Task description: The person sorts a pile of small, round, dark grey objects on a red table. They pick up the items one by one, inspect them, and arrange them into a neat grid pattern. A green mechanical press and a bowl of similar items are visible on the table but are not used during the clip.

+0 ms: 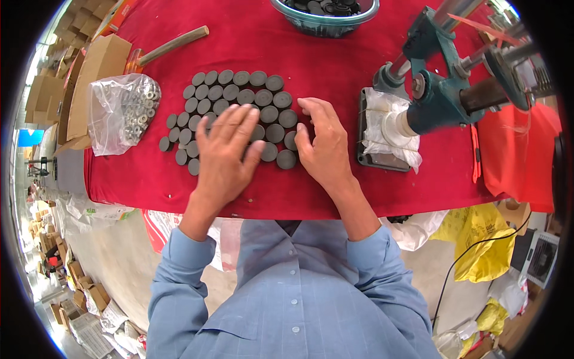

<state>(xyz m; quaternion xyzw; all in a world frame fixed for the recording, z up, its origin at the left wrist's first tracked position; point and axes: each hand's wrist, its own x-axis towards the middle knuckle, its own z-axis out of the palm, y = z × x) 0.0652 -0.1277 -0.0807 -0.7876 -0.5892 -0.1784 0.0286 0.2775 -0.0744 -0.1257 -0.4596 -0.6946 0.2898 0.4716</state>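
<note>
Many round dark grey discs [246, 96] lie flat, packed in loose rows on a red cloth [311, 197]. My left hand [226, 149] rests over the middle of them, palm down with its fingers stretched out, and covers some of the discs. At the right edge of the group is my right hand [324, 140], thumb and fingers apart and curved beside the outermost discs. Nothing shows between its fingers. To the left of the discs a clear plastic bag [110, 113] of small metal rings lies on the cloth.
A green hand press [442, 99] with a white plastic-wrapped base stands on the right. At the far edge sits a teal bowl [329, 21] of black pieces. A wooden stick [176, 45] and an open cardboard box [98, 84] are at the left. Red fabric [517, 155] lies far right.
</note>
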